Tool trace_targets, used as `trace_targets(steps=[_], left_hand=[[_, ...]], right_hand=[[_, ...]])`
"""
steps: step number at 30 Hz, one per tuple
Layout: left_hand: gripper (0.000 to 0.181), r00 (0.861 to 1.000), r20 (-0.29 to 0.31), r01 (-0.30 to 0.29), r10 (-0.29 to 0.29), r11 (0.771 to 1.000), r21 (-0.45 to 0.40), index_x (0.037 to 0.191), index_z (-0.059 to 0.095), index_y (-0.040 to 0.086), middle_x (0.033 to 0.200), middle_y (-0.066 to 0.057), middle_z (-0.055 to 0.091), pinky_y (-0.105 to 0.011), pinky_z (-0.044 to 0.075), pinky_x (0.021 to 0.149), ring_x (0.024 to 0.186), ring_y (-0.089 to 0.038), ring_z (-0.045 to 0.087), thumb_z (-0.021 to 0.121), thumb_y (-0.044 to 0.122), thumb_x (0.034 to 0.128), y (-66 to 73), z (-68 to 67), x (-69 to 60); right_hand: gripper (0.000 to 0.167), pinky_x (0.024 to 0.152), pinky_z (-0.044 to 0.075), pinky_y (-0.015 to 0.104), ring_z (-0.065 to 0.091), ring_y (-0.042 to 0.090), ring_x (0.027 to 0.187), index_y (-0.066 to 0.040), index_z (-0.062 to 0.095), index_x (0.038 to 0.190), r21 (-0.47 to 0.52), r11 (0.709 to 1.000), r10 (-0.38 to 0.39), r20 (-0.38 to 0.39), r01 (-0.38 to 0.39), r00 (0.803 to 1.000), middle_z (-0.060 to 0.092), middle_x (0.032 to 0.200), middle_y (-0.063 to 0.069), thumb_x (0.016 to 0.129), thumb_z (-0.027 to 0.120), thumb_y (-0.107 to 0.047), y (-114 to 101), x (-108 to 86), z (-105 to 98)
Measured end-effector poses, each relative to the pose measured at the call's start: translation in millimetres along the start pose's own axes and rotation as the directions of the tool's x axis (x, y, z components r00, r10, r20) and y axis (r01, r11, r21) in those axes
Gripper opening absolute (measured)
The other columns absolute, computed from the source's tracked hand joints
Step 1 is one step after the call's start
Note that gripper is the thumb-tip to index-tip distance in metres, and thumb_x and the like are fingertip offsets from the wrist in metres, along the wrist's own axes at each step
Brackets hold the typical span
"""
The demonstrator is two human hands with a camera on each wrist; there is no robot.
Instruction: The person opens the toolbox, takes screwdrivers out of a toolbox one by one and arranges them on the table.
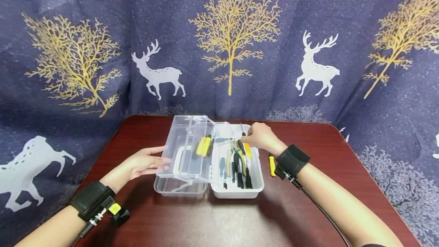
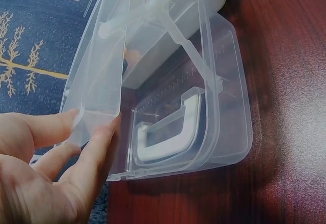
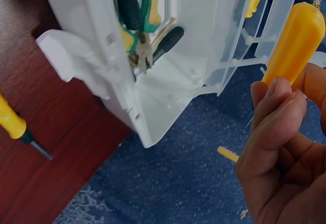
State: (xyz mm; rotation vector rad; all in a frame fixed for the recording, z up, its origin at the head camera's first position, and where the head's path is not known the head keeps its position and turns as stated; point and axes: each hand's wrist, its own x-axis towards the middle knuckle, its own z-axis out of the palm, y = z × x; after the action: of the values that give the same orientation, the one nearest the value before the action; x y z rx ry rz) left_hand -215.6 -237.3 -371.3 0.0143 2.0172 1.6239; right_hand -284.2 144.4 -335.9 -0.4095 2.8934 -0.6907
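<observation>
Right hand point(image 1: 263, 137): your thumb and curled fingers grip 1 yellow screwdriver point(image 3: 296, 38), low on its handle near the dark collar, leaving the rounded end free; this hold likely gives you finer control of the shaft.
Yellow screwdriver: it is above the right side of the white tub point(image 1: 236, 193), shaft pointing away from you; you cannot tell from here whether it touches the tub.
Left hand point(image 1: 147, 162): you pinch the left edge of the clear tray point(image 2: 104, 76), thumb on 1 side and fingers on the other, probably to steady it while it stands raised.
Clear tray: it hangs on the linkage arms point(image 2: 183, 43) over the clear lid point(image 1: 181, 193), left of the tub, which seems to give your right hand room over the tools.
Yellow-handled tools point(image 1: 206, 146): 2 show at the tray's right side, seen through clear plastic, so their exact compartment is hard to tell.
Clear lid: it lies on the table point(image 1: 233, 224) beside the tub, with the carry handle point(image 2: 189, 127) showing through it, and likely serves as a base under the tray.
White tub: it sits upright; pliers point(image 1: 240, 158) and black-handled tools point(image 1: 248, 180) lie mostly lengthwise inside, which suits their long shapes.
Loose screwdriver point(image 1: 272, 166): it rests on the table just right of the tub, near your right wrist, handle toward you.
</observation>
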Motion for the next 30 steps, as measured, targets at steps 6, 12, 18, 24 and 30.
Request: trace_targets(steps=[6, 12, 18, 24, 30], left_hand=[[0.074, 1.0, -0.007, 0.007, -0.007, 1.0, 0.006, 0.152, 0.012, -0.002, 0.126, -0.015, 0.066, -0.021, 0.054, 0.081, 0.093, -0.007, 0.069, 0.056, 0.009, 0.094, -1.2, 1.9, 2.1], [0.074, 1.0, -0.007, 0.004, -0.003, 1.0, 0.009, 0.152, 0.013, -0.002, 0.129, -0.019, 0.063, -0.022, 0.055, 0.083, 0.093, -0.008, 0.07, 0.057, 0.01, 0.0943, -1.4, 2.2, 2.1], [0.074, 1.0, -0.008, 0.007, -0.007, 1.0, 0.012, 0.152, 0.013, -0.001, 0.13, -0.019, 0.062, -0.022, 0.055, 0.084, 0.094, -0.008, 0.07, 0.058, 0.012, 0.0942, -1.2, 1.8, 2.2], [0.075, 1.0, -0.007, 0.009, -0.009, 1.0, 0.006, 0.152, 0.013, -0.001, 0.13, -0.019, 0.062, -0.023, 0.055, 0.086, 0.095, -0.009, 0.07, 0.058, 0.012, 0.094, 0.1, 1.7, 1.1], [0.075, 1.0, -0.004, 0.005, -0.005, 1.0, 0.001, 0.152, 0.012, -0.002, 0.129, -0.018, 0.063, -0.023, 0.054, 0.085, 0.095, -0.009, 0.07, 0.058, 0.011, 0.0939, -0.2, 1.9, 0.9]], right_hand=[[0.049, 0.045, 0.028, 0.023, 0.044, 0.012, 0.043, -0.017, 0.041, 0.045, 0.0, 1.0, 0.023, -0.007, -0.023, 1.0, 0.045, 0.044, -0.004, 0.085, 0.067, -0.029, 11, -6.3, -4], [0.047, 0.047, 0.037, 0.024, 0.055, 0.015, 0.049, -0.018, 0.043, 0.046, -0.014, 0.999, 0.046, -0.008, -0.046, 0.999, 0.058, 0.049, 0.0, 0.085, 0.066, -0.031, 24, -9.8, -9], [0.044, 0.045, 0.029, 0.023, 0.049, 0.014, 0.044, -0.014, 0.05, 0.047, -0.038, 0.998, 0.057, -0.028, -0.059, 0.998, 0.055, 0.047, -0.001, 0.085, 0.065, -0.032, 38, -13.8, -15], [0.044, 0.044, 0.029, 0.023, 0.052, 0.015, 0.046, -0.012, 0.054, 0.048, -0.05, 0.994, 0.094, -0.025, -0.095, 0.995, 0.053, 0.045, -0.001, 0.086, 0.065, -0.031, 53, -18.3, -17], [0.043, 0.044, 0.03, 0.023, 0.052, 0.015, 0.046, -0.013, 0.054, 0.048, -0.071, 0.99, 0.119, -0.031, -0.121, 0.992, 0.057, 0.047, 0.0, 0.085, 0.064, -0.03, 68, -23.9, -19]])
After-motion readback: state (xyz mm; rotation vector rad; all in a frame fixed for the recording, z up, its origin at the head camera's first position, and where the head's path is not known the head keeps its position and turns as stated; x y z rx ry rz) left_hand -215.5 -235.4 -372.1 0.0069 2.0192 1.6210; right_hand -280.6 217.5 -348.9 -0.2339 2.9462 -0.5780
